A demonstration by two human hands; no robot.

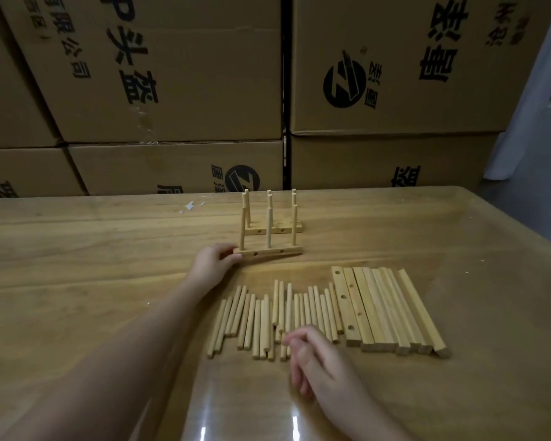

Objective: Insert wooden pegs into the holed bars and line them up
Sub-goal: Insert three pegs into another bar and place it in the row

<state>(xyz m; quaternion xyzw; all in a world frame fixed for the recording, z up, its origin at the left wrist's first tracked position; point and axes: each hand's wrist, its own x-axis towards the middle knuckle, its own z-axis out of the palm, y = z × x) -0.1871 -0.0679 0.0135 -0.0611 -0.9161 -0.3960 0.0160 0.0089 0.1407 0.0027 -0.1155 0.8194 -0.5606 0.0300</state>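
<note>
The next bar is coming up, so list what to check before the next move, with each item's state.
1. Front bar holds three upright pegs: ok.
2. Left hand grips front bar's left end: ok.
3. Front bar lined up with finished bars behind: cannot tell.
4. Loose pegs within right hand's reach: ok.
5. Right hand holds one: cannot tell, blurred.
6. Empty holed bars lie right of loose pegs: ok.

Cartons (172, 90): "有限公司", "头盔", possibly "唐澎"; round Z logo (343, 84).
</note>
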